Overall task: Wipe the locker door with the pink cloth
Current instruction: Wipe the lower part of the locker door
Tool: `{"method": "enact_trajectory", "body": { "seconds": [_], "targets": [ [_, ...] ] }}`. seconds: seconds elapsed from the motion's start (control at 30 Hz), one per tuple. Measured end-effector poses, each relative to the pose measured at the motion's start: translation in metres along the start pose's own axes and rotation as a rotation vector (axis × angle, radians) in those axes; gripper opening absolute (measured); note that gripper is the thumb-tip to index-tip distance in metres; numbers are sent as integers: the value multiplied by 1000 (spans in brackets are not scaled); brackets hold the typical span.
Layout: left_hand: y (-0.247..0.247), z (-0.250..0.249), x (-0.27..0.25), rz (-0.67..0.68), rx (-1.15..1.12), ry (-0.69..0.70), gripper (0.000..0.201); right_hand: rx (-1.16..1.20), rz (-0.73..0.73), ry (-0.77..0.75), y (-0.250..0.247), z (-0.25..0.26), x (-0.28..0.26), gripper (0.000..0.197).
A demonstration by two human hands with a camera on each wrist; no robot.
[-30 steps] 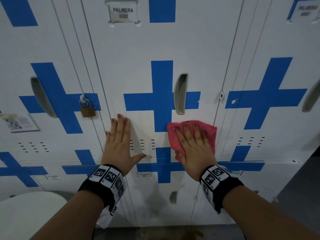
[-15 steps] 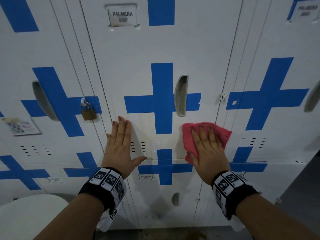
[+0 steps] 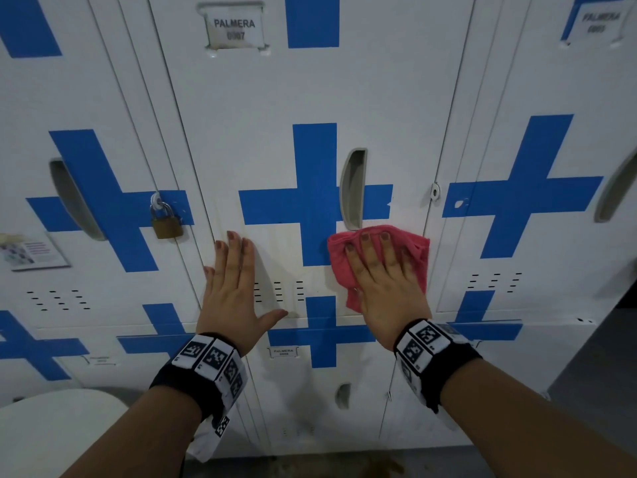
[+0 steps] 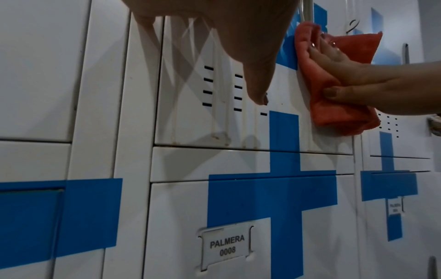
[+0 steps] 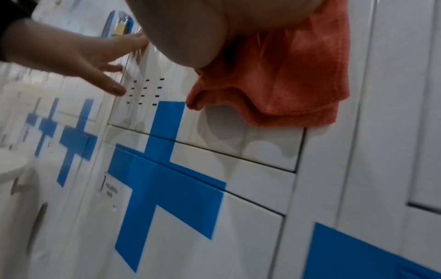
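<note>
Both forearms reach forward to the locker door [image 3: 303,98]. The left hand [image 3: 231,294] lies flat on it with fingers straight and thumb spread, at the door's left edge beside the vent slots [image 3: 279,291]. The right hand [image 3: 386,288] presses the pink cloth [image 3: 413,250] against the door just below the recessed handle [image 3: 351,188], fingers extended, thumb tucked over the cloth's fold. The white door bears a blue cross [image 3: 313,201]. On the locker left of the door hangs a brass padlock [image 3: 166,224].
</note>
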State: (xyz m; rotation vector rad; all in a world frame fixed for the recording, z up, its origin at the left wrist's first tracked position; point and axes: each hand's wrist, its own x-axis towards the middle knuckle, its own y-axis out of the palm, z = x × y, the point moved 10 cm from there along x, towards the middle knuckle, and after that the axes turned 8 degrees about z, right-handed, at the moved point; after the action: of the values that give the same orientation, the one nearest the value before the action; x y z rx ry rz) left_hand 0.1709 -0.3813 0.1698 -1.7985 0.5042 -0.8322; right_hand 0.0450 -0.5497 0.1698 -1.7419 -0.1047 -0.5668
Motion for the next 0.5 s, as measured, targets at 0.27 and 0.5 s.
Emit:
{"method": "enact_trajectory", "body": {
  "seconds": [0.27,0.5],
  "targets": [
    [-2,0,-2,4,14,8,125,-143,99,-212,8,-5,-21,107],
    [-8,-5,-8,-58,12,3,116,-66,193,-154,3,-6,-28,92]
  ]
}}
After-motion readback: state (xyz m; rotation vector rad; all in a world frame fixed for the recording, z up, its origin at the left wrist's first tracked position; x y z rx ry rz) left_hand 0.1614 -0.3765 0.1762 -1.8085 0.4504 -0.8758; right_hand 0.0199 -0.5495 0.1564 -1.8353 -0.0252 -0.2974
